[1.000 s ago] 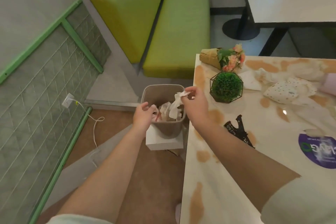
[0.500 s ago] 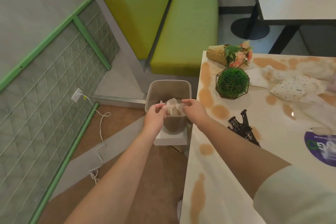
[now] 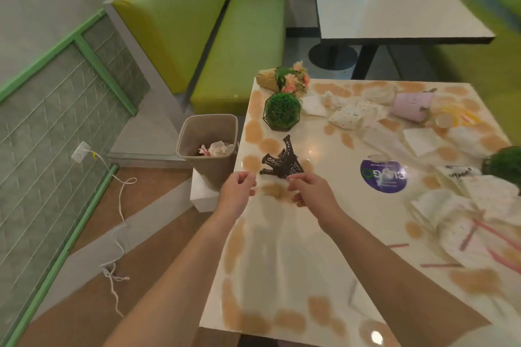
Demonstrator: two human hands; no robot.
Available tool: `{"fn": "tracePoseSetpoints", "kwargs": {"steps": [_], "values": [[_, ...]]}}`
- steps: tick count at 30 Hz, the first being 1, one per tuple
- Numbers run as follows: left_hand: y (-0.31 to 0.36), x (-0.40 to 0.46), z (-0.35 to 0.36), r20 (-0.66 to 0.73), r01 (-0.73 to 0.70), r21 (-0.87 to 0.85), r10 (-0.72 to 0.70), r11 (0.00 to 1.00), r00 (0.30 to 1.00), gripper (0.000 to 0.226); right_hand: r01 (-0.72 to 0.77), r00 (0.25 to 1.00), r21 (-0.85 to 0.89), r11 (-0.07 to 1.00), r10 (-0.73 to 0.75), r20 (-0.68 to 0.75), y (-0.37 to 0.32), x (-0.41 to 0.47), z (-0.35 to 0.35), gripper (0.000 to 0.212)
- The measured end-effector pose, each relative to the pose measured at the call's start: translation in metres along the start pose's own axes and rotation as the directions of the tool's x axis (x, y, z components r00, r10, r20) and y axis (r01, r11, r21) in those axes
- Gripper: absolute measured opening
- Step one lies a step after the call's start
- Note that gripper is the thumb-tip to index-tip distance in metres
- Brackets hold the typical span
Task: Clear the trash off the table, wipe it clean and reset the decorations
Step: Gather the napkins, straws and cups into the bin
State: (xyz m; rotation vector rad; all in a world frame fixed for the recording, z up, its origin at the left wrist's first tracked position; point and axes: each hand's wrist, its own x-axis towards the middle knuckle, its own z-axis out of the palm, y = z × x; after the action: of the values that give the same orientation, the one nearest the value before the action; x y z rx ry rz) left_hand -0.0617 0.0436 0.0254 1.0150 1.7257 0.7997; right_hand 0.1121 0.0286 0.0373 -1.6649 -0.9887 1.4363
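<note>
1. The tan plastic waste bin point(image 3: 207, 146) is sitting off the surface's left edge, crumpled paper already inside.
2. The left hand point(image 3: 236, 194) is hovering loosely curled, holding nothing.
3. The right hand point(image 3: 311, 193) is hanging empty too, beside the toppled black lattice tower model point(image 3: 282, 162); a careless sweep risks knocking it over the edge.
4. White crumpled napkins point(image 3: 358, 114) are waiting farther right; a hasty grab could scatter them.

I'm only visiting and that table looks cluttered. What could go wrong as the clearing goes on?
Three possible risks:
1. The black tower ornament lies tipped over right in front of the right hand; a sweeping reach might knock it off the table.
2. The tipped pink cup lies among the crumpled napkins, so grabbing them might roll it.
3. The trash bin stands beside the table edge; a careless toss could miss.
</note>
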Motion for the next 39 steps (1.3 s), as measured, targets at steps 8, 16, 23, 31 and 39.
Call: {"fn": "tracePoseSetpoints", "kwargs": {"steps": [8, 16, 23, 31, 39], "values": [[-0.033, -0.088, 0.085, 0.181, -0.015, 0.093, -0.002, 0.996, 0.983, 0.005, -0.042, 0.995, -0.066, 0.997, 0.035, -0.092, 0.064, -0.055, -0.08, 0.018], [-0.061, -0.155, 0.161, 0.312, -0.114, 0.455, -0.038, 0.883, 0.949, 0.026, -0.078, 0.979, -0.174, 0.982, 0.042, -0.202, 0.114, -0.094, -0.16, 0.029], [-0.07, -0.167, 0.188, 0.29, -0.237, 0.766, 0.007, 0.598, 0.957, 0.049, -0.103, 0.962, -0.496, 0.862, -0.04, -0.269, 0.153, -0.099, -0.213, 0.016], [-0.075, -0.163, 0.201, 0.259, -0.236, 0.857, 0.012, 0.458, 0.966, 0.051, -0.097, 0.969, -0.806, 0.584, -0.13, -0.211, 0.18, -0.094, -0.238, 0.024], [-0.075, -0.161, 0.204, 0.301, -0.303, 0.831, 0.081, 0.467, 0.95, 0.042, -0.109, 0.952, -0.793, 0.599, -0.167, -0.256, 0.17, -0.093, -0.234, 0.014]]}}
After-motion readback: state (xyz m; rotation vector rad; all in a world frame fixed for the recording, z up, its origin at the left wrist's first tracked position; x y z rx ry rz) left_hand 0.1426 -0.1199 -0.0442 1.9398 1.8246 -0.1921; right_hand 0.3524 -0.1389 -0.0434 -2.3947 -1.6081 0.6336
